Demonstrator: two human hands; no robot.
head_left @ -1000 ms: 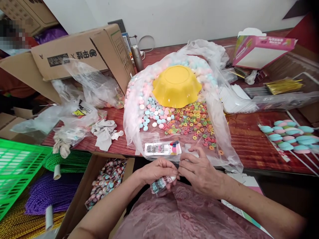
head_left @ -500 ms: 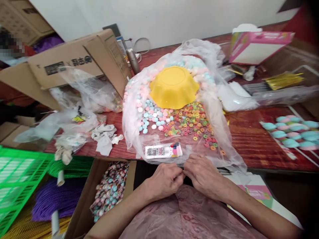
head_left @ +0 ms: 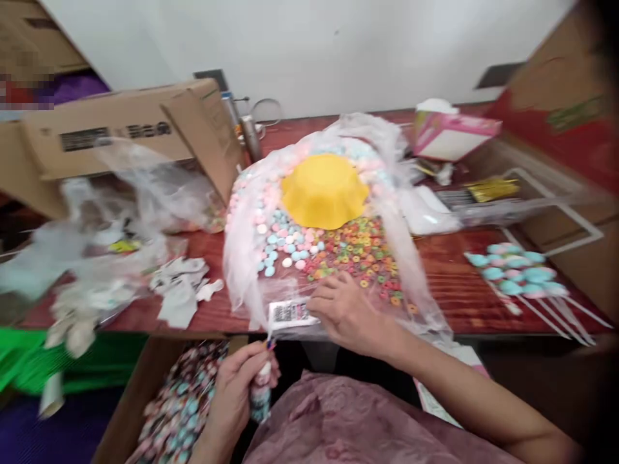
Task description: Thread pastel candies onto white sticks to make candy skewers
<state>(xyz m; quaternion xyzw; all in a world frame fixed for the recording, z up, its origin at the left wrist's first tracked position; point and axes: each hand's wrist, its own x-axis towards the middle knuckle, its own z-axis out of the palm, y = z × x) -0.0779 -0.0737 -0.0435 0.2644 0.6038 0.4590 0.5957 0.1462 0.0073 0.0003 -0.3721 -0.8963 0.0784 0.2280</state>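
From my end, the left hand (head_left: 231, 393) sits at the near edge, left of centre, its fingers closed around a small wrapped bundle (head_left: 261, 396) in pale blue and pink; I see the bundle roughly upright below the table edge, just in front of the mauve clothing (head_left: 338, 425). A small dark blue and orange bit pokes up by the thumb, too blurred for me to name. The right hand (head_left: 345, 316) reaches over the table's near edge, palm down, its fingers covering the right end of a white printed packet (head_left: 287, 313); I cannot tell whether it grips the packet or merely rests there. The packet lies on a clear plastic sheet (head_left: 242, 264), just beyond the near edge of the red-brown table (head_left: 445, 270). Farther in, I have an upturned yellow bowl (head_left: 324, 190), with pastel discs (head_left: 290, 241) to its left and far side, and coloured rings (head_left: 362, 248) on the near right. Crumpled tissue (head_left: 178, 287) lies to the left, and a cardboard box (head_left: 116, 132) stands far left. Near left, below the table, I see an open carton (head_left: 118, 399) of wrapped candies (head_left: 178, 406). At the right lie skewered blue and pink pieces (head_left: 520, 267).
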